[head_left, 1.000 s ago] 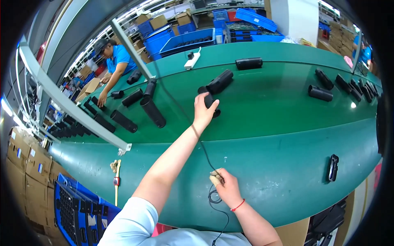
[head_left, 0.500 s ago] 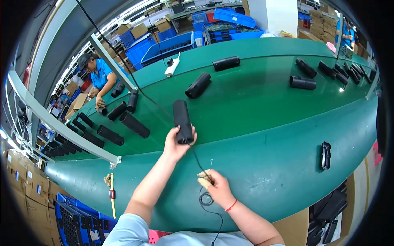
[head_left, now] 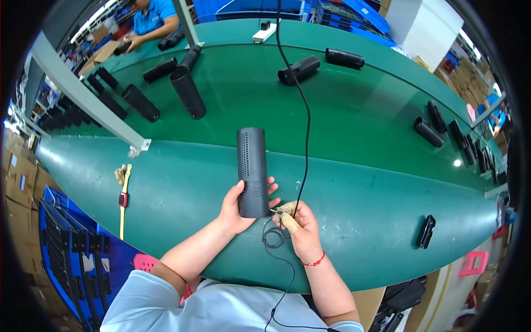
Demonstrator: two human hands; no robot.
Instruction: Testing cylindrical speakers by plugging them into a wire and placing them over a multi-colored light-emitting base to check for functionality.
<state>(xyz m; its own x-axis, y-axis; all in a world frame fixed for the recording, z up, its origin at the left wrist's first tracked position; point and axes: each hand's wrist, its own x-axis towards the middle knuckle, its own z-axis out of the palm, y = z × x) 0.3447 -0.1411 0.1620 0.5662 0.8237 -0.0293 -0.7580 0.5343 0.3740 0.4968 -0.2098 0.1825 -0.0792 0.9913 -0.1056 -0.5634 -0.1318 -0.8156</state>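
Note:
My left hand [head_left: 237, 213] is wrapped round the lower part of a black cylindrical housing [head_left: 252, 166] with small perforations in its upper wall. Its lower end points toward me. Beside that end, my right hand [head_left: 303, 228] pinches a thin cable plug [head_left: 276, 211] with a bright metal tip, close to the housing's lower right edge; whether the two touch I cannot tell. Pale yellow covers sit on the thumb and a finger of this hand. A black cable [head_left: 308, 127] comes down from above to it. Below, a thin looped cable [head_left: 272, 238] trails toward my lap.
Several black housings [head_left: 188, 94] lie on the green belt [head_left: 238, 99], left, far and right. A metal post [head_left: 94, 91] rises at the left. A yellow-strapped watch [head_left: 123, 199] and a small black part [head_left: 426, 231] lie on the near table. A co-worker [head_left: 154, 22] works far left.
My view has tilted downward. The right hand has come up to the housing's lower end with the plug, and the housing is turned so its perforated side shows.

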